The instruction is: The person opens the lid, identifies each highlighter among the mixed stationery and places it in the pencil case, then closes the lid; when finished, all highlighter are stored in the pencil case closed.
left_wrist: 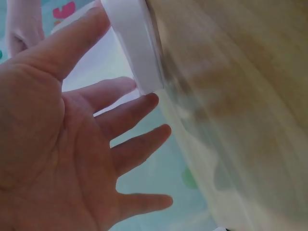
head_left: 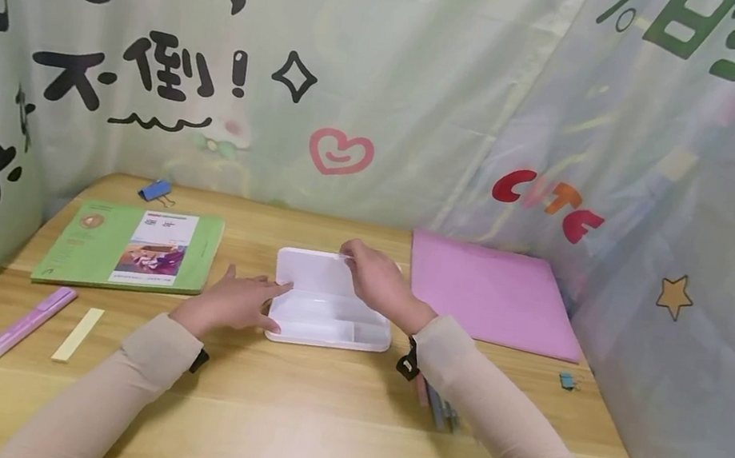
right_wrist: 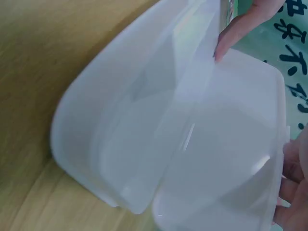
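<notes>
A white plastic pencil box (head_left: 310,330) lies with its hinged lid (head_left: 309,272) raised at the back of the wooden table. Its tray has a divider and looks bare in the head view. At the box's left side, my left hand (head_left: 231,303) touches the edge with thumb and index finger; the left wrist view shows its fingers (left_wrist: 130,154) spread and fairly straight. My right hand (head_left: 377,279) holds the lid's far edge, and the right wrist view shows curled fingers (right_wrist: 291,192) there. Beneath the right forearm, several slim pens (head_left: 436,407) are partly hidden.
To the left lie a green book (head_left: 95,240), a blue binder clip (head_left: 155,189), a lilac slim case (head_left: 26,326) and a pale yellow strip (head_left: 77,334). A pink folder or sheet (head_left: 495,295) and a small blue clip (head_left: 566,381) are on the right. Printed curtains (head_left: 402,65) enclose the table.
</notes>
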Tool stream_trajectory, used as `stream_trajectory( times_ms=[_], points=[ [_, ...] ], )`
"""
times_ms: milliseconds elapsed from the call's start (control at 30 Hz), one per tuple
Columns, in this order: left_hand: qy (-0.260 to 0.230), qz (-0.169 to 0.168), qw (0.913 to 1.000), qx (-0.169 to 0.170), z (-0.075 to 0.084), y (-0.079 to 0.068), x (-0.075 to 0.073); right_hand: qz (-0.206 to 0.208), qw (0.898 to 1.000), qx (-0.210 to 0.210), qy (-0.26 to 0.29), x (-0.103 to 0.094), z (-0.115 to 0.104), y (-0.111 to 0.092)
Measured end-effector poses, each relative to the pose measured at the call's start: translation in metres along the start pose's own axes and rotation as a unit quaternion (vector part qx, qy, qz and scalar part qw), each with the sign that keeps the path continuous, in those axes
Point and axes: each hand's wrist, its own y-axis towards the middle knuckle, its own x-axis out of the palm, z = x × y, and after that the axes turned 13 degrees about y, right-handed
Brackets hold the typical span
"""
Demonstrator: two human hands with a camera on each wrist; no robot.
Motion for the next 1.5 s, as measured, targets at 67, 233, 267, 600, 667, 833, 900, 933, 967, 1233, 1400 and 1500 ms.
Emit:
stream_trajectory(
  times_ms=[67,233,267,600,667,833,900,933,967,1233,1400,1500],
  points=[
    [0.000,-0.006,1.0000,0.000,0.000,0.001,0.000,0.013,1.000,0.008,0.001,0.001,0.004,0.001],
    [-0.005,-0.010,0.9999,0.005,-0.001,0.002,-0.001,0.009,1.000,0.016,-0.018,-0.003,0.015,-0.006],
    [-0.007,-0.011,0.9999,0.006,-0.001,0.002,-0.001,0.008,0.999,0.018,-0.025,-0.005,0.016,-0.008],
    [-0.028,-0.010,0.9995,0.009,-0.007,0.001,0.003,0.054,0.996,0.054,-0.050,-0.036,0.029,-0.053],
    [-0.031,-0.009,0.9994,0.010,-0.007,0.001,0.004,0.051,0.995,0.073,-0.053,-0.040,0.029,-0.067],
    [-0.033,-0.005,0.9994,0.012,-0.008,0.000,0.005,0.015,0.989,0.136,-0.064,-0.045,0.025,-0.099],
    [-0.032,-0.004,0.9994,0.012,-0.008,0.000,0.005,-0.017,0.985,0.154,-0.072,-0.045,0.020,-0.109],
    [-0.032,-0.004,0.9994,0.013,-0.008,0.000,0.006,-0.035,0.983,0.162,-0.077,-0.045,0.017,-0.114],
    [-0.033,-0.004,0.9994,0.014,-0.007,0.000,0.006,-0.055,0.980,0.171,-0.081,-0.044,0.015,-0.119],
    [-0.044,-0.018,0.9989,-0.001,-0.004,-0.001,0.005,-0.138,0.959,0.237,-0.074,-0.032,0.001,-0.145],
    [-0.042,-0.022,0.9989,0.001,-0.002,-0.001,0.004,-0.129,0.955,0.256,-0.080,-0.025,-0.001,-0.150],
    [-0.041,-0.024,0.9989,0.003,-0.002,0.001,0.005,-0.104,0.958,0.252,-0.091,-0.020,0.000,-0.151]
  ],
)
